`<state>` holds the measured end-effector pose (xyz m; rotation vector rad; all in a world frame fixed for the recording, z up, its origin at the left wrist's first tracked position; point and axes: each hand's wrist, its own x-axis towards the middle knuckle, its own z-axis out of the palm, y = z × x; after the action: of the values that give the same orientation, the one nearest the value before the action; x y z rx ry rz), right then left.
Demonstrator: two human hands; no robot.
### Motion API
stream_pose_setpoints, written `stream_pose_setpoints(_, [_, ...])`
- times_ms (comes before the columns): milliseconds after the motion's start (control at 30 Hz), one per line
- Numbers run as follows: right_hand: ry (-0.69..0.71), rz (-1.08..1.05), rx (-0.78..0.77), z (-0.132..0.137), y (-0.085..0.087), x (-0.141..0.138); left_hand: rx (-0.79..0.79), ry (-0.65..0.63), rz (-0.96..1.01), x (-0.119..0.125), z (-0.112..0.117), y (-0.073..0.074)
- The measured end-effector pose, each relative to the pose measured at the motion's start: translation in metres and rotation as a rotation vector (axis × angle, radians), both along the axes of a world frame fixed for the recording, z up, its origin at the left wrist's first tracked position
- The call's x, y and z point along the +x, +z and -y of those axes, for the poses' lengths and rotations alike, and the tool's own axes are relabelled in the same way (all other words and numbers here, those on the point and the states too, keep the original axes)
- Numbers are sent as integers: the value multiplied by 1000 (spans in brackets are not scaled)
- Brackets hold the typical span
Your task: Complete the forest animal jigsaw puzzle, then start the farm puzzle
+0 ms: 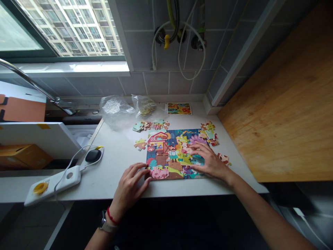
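Observation:
A colourful jigsaw puzzle [176, 166] with a red barn and farm animals lies on the white countertop [114, 146], many of its pieces joined. My left hand [131, 182] rests at the puzzle's lower left edge, fingers bent and apart, the fingertips touching that edge. Over the puzzle's right side spreads my right hand [210, 161], fingertips on the pieces, palm down. It covers part of the picture. Loose pieces [151, 125] lie behind the puzzle, a few more pieces [140, 144] at its left. A small heap of pieces [208, 134] and a brown-and-white piece [223, 159] are on the right.
Two clear plastic bags [116, 109] and a picture card [179, 108] lie at the back by the tiled wall. A white power strip [56, 184] with a black plug [93, 156] and cable sits left. A wooden panel [281, 114] borders the right side.

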<state>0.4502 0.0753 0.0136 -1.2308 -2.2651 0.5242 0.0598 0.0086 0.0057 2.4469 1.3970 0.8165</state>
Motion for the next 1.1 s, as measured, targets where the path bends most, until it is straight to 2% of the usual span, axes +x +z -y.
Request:
stream_pose_setpoints(167, [-37,-20,88,-11,11,19,-5,1,0,0,0,-1])
stream_pose_setpoints(300, [-94,22,110,-40,20,42,-5,-5,-6,-1,-1,-2])
stream_pose_setpoints(467, [-91,69,68,-80,15,53,-16,-6,-6,-2,-1,-3])
stream_pose_setpoints(600, [-45,73,45,-98,9,49,-24,-4,-7,-1,0,-2])
stream_pose_setpoints(800, [39,61,-7,-108,7,51,-5,-4,-18,1,-1,1])
stream_pose_setpoints(1100, [29,28,-9,-105,2,52,43,-17,-1,-1,1,1])
